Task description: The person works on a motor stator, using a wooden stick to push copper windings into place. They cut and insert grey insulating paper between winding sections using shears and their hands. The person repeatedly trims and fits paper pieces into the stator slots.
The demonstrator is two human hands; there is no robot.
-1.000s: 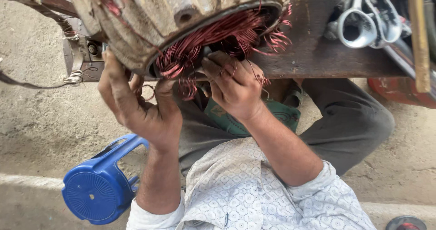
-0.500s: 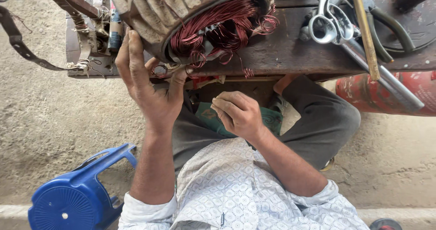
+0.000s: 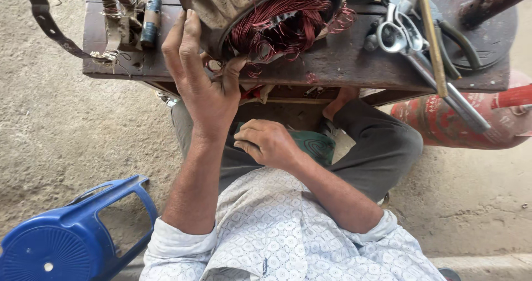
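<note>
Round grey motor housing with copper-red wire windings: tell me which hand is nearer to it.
Left. The left hand presses against the round grey motor housing with copper-red wire windings on the dark wooden bench. The right hand is apart, lower, over the lap.

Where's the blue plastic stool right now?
The blue plastic stool lies on the ground at the bottom left of the head view, beside the left sleeve.

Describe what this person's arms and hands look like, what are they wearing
Both hands, the left hand and the right hand, are bare, with no gloves; no rings or watch show. The forearms are uncovered. The sleeves belong to a white shirt with a small grey repeating pattern, rolled up to about the elbows on both arms.
</note>
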